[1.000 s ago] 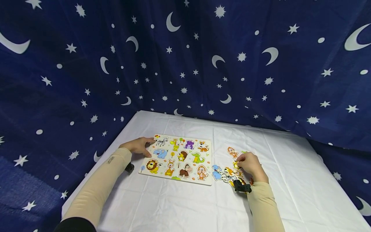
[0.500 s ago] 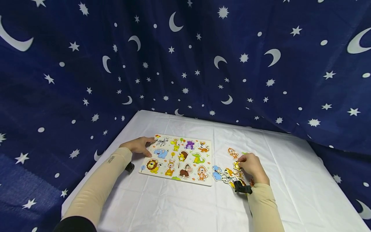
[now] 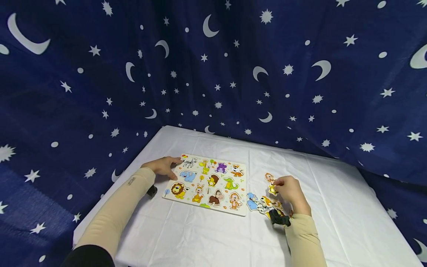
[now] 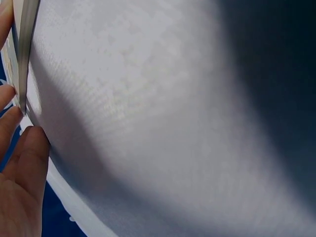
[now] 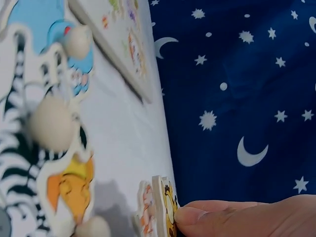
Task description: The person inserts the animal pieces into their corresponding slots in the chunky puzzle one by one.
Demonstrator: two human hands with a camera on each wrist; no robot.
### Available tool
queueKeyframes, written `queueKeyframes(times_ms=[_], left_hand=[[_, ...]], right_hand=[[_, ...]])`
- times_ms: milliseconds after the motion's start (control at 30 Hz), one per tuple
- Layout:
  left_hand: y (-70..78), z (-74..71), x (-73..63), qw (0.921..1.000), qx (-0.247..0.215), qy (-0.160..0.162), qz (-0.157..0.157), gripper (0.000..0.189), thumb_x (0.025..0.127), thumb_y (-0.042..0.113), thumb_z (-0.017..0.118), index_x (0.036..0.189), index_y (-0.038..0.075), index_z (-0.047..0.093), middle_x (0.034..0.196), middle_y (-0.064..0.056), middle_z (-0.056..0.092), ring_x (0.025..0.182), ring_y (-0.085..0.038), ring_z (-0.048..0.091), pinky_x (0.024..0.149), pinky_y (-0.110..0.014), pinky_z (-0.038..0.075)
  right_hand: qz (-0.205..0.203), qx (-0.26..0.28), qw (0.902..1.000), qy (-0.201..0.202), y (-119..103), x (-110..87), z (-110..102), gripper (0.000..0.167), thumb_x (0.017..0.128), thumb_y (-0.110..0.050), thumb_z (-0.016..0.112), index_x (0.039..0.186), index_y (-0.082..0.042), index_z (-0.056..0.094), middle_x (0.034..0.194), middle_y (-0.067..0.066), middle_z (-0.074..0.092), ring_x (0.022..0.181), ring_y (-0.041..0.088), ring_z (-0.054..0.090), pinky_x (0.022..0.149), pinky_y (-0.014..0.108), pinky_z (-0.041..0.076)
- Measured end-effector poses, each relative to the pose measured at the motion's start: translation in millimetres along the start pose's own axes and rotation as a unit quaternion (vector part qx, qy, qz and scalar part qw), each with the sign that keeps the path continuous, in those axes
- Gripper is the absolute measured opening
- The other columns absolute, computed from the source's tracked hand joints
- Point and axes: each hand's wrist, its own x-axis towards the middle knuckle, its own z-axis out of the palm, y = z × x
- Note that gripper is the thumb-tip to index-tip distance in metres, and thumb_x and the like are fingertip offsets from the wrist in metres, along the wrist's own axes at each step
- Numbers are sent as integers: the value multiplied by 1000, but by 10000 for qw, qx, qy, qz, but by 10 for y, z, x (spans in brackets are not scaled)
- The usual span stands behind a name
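Note:
In the head view, a white wooden puzzle board (image 3: 208, 210) with several animal pictures lies flat. My left hand (image 3: 161, 165) rests at its left edge, fingers fairly straight and spread; the left wrist view shows the fingertips (image 4: 34, 140) by the board's rim. My right hand (image 3: 289, 191) pinches a yellow puzzle piece (image 3: 272, 189) with dark markings, held on edge in the right wrist view. Close by lies a monkey piece (image 3: 269, 177). Below the hand is a pile with an elephant piece (image 3: 252, 201) and a zebra piece (image 3: 265, 205); part is hidden by the wrist camera.
Pieces in the pile carry round wooden knobs (image 5: 52, 123) and overlap one another. A white cloth covers the table (image 3: 200, 237). Behind and to the sides hangs a dark blue curtain (image 3: 186, 66) with moons and stars.
My right hand has shifted slightly left relative to the table, keeping the yellow puzzle piece pinched, and a green piece behind it is now hidden. The left hand stays put; the head view has turned slightly.

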Motion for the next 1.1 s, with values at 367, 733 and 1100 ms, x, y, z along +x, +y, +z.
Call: queueKeyframes(times_ms=[367, 733, 1100], left_hand=[[9, -15, 11, 10000, 81, 13, -4, 89, 74, 20, 89, 150, 11, 45, 164, -10, 30, 153, -36, 22, 126, -52, 19], [34, 4, -22, 9999, 42, 4, -102, 89, 73, 20, 89, 151, 12, 45, 163, -13, 32, 153, -37, 23, 126, -53, 19], [39, 15, -31, 9997, 120, 26, -202, 89, 74, 22, 88, 151, 14, 45, 164, -11, 31, 153, -37, 22, 125, -54, 19]], right_hand=[[-270, 53, 9996, 93, -190, -37, -84, 14, 86, -2, 67, 94, 0, 78, 86, 13, 77, 75, 16, 66, 66, 31, 51], [-563, 237, 9976, 318, -320, -49, -71, 11, 86, -1, 68, 90, 0, 78, 84, 13, 77, 71, 11, 67, 65, 29, 53], [-621, 486, 9969, 50, -416, -14, 32, 13, 87, -1, 68, 96, 1, 77, 83, 12, 77, 70, 12, 68, 66, 30, 56]])
